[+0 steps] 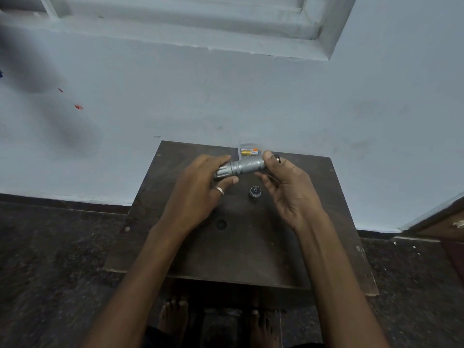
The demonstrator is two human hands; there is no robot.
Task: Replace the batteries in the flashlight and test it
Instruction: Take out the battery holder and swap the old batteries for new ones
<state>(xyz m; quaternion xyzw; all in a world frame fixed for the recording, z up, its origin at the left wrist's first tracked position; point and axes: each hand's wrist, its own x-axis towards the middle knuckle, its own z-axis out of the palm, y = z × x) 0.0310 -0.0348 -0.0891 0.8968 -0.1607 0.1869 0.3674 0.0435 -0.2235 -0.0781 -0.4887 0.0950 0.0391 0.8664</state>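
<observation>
The flashlight [239, 167] was up off the table [326, 222], held level between both hands, its silver knurled body in plain sight. The left hand [200, 187] was wrapped round the head end, fingers curled over the top and thumb tucked beneath, a ring on one finger. The right hand [288, 187] met the tail end, thumb pressed on top and fingers cupped under, closed on that end of the barrel. Something small and dark showed just past the right thumb, and whether it was a battery carrier or part of the tail could not be told at this size.

The tail cap [255, 191] lay loose on the table below the right hand, well clear of the barrel, so the tube looked open at that end. A gold battery [249, 152] sat in a clear packet at the far edge, just behind the flashlight.

To do this step well, the left hand should have kept the body steady and level while the right worked along the barrel's axis, with no side force. The polarity needed checking before anything slid home. The cap was close at hand.

Both forearms reached forward, wrists bent inward toward each other.
</observation>
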